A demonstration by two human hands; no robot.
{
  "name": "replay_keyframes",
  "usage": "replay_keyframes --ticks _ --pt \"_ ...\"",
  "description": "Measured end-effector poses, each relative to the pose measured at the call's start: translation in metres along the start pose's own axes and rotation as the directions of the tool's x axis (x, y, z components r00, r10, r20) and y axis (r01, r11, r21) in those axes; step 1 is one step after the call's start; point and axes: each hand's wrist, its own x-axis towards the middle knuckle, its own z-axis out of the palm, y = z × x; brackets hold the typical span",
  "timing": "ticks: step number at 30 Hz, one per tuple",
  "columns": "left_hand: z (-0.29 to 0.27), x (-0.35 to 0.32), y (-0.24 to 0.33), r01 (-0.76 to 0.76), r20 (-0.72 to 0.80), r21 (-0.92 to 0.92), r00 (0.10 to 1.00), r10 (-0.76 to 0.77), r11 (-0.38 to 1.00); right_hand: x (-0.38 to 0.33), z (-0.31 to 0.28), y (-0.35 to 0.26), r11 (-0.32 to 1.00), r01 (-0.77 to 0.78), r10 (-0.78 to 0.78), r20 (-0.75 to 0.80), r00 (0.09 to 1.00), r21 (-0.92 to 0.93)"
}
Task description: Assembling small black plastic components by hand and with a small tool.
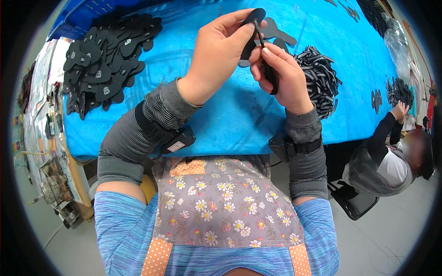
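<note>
Both hands raised above blue table cover [216, 115], meeting near top centre. Left hand [216, 55] pinches a flat black tongue-shaped cut piece [254, 18], thumb and fingertips clamped on its edge; rounded end points up and away from the person, long axis roughly vertical in the view, slightly tilted right, lower part hidden behind the hands. Right hand [281, 76] closed on a narrow black strip [267, 60]; thumb and forefinger pressed together on it, strip runs from the piece's upper part diagonally down-right through the fist. Strip touching the piece.

No real containers; stock lies loose on the cover. Heap of black cut pieces [103, 64] at far left, overlapping, several with small light labels. Pile of short black strips [320, 78] just right of right hand. A few single black cut pieces [276, 30] on the cover behind the hands. Smaller dark pile [398, 92] far right, near another person's hand [399, 110]; that person sits at the table's right edge. Clear plastic bag [398, 41] top right, contents cannot tell.

Grey striped sleeves, black wrist-strapped devices [177, 140] on both forearms.
</note>
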Motion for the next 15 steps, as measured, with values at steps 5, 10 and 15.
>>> replay_keyframes --ticks 5,10,15 --pt "0.0 0.0 -0.002 -0.014 0.024 0.028 1.0 0.014 0.999 0.002 -0.001 0.0 0.999 -0.005 0.005 0.015 1.0 0.037" --pt "-0.003 0.0 -0.003 -0.119 0.052 0.16 0.992 0.112 0.98 0.001 -0.001 0.001 0.996 -0.02 0.018 0.031 0.999 0.082" --pt "-0.01 0.003 -0.01 -0.242 0.089 0.384 0.97 0.225 0.891 0.001 -0.002 0.002 0.992 -0.061 0.058 0.039 0.998 0.106"
